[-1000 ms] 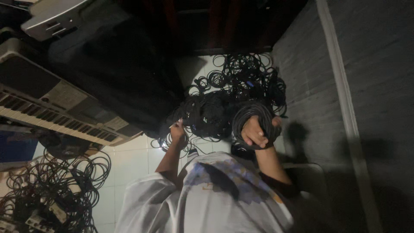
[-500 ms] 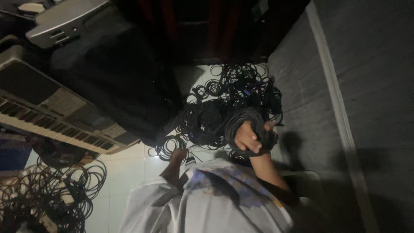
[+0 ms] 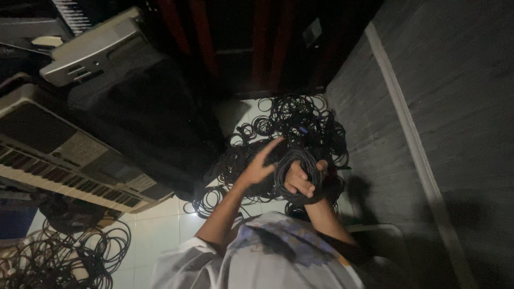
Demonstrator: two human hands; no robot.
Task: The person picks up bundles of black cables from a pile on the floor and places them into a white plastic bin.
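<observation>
Nearest the camera is the person's pale shirt (image 3: 257,262), with a dark blue patch across its middle. Two bare forearms rise from it toward the floor (image 3: 160,225) of pale tiles.

The right hand (image 3: 301,179) is clenched around a coil (image 3: 297,168) of black cable; its grip is full, the fingers wrapped over the loops and the coil hanging round the fist. The left hand (image 3: 261,163) is just beside the coil, released, its fingers stretched out and pointing up toward the heap; whether a fingertip touches a strand cannot be told in the dim light.

Behind both hands lies a heap (image 3: 292,126) of loose black cable loops, spread over the tiles up to the grey wall (image 3: 444,96). A pale strip (image 3: 407,134) runs slantwise along that wall.

To the left of the view stands a keyboard (image 3: 59,166) with a grey case, a row of white and black keys along its lower edge and a pale, rectangular panel of small markings near its middle. Below it a second tangle (image 3: 59,257) of black cable lies on the tiles. Above the keyboard a dark cover (image 3: 144,123) is draped over something bulky, and a second keyboard (image 3: 91,51) in lighter grey sits on top. Farthest off are dark red posts (image 3: 198,32).
</observation>
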